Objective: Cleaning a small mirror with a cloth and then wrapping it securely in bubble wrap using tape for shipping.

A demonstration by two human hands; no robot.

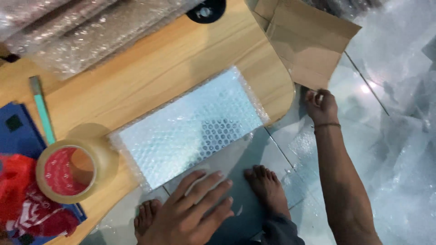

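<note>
A flat rectangular item wrapped in clear bubble wrap [190, 124] lies across the low wooden table [150, 72], its near edge hanging past the table's front. My left hand [190, 211] rests flat with fingers spread on the near edge of that wrapped item. My right hand [321, 105] reaches out to the right and pinches the lower edge of a brown cardboard box [306, 38] that stands on the floor beside the table. My bare feet [265, 188] show below the table edge.
A roll of clear packing tape [75, 165] sits at the table's left front. A teal cutter [43, 111] lies behind it, with blue and red packets [20, 199] at the far left. Rolled bubble wrap [86, 27] fills the back left. Loose plastic sheets [399, 136] cover the tiled floor.
</note>
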